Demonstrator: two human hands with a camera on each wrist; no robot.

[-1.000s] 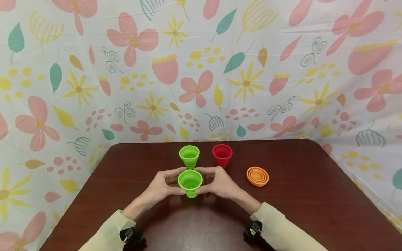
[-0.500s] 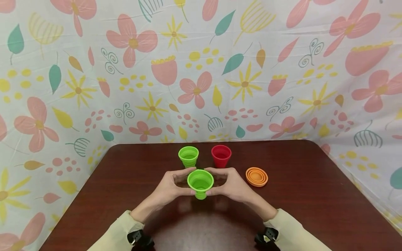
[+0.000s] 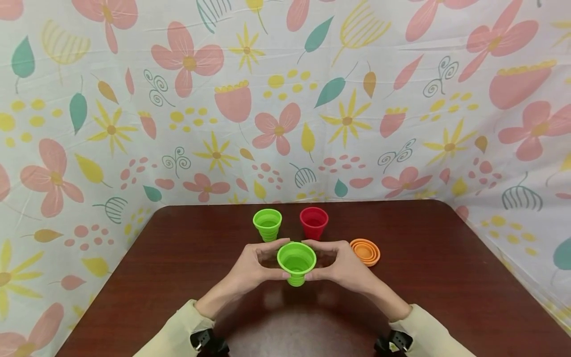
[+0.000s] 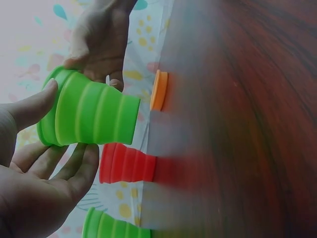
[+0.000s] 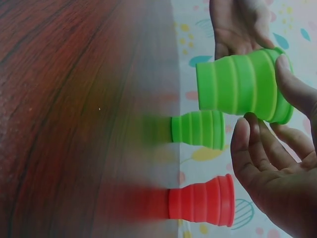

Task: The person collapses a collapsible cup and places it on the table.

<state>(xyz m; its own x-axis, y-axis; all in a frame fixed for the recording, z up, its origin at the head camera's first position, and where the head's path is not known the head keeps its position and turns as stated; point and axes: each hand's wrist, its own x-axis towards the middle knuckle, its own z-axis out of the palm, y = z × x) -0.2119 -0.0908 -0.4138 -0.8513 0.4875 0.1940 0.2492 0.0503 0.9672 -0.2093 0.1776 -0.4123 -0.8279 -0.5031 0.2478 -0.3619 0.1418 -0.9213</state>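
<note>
The extended green collapsible cup (image 3: 296, 263) is held between both hands, mouth up, and appears to be kept clear of the dark wooden table (image 3: 134, 287). Support is given from opposite sides, presumably so that the cup stays level and its soft, ringed wall is not squeezed out of shape. The second green cup (image 3: 267, 225) and the red cup (image 3: 314, 223) are stood upright and extended side by side, well apart from each other's walls, near the far edge; stability is probably provided by their flat bases. The orange cup (image 3: 367, 253) is folded flat into concentric rings and laid beyond the right hand (image 3: 348, 265), where it can hardly tip. By the left hand (image 3: 254, 265) and the right hand alike, the cup is grasped in a curved pinch: the thumbs are placed on the near side by the rim, the index fingers are reached around towards the far side, and the remaining fingers are bent beneath these. The forearms, covered by pale sleeves (image 3: 174, 329), are angled inward, so a nearly symmetrical pose is formed.
</note>
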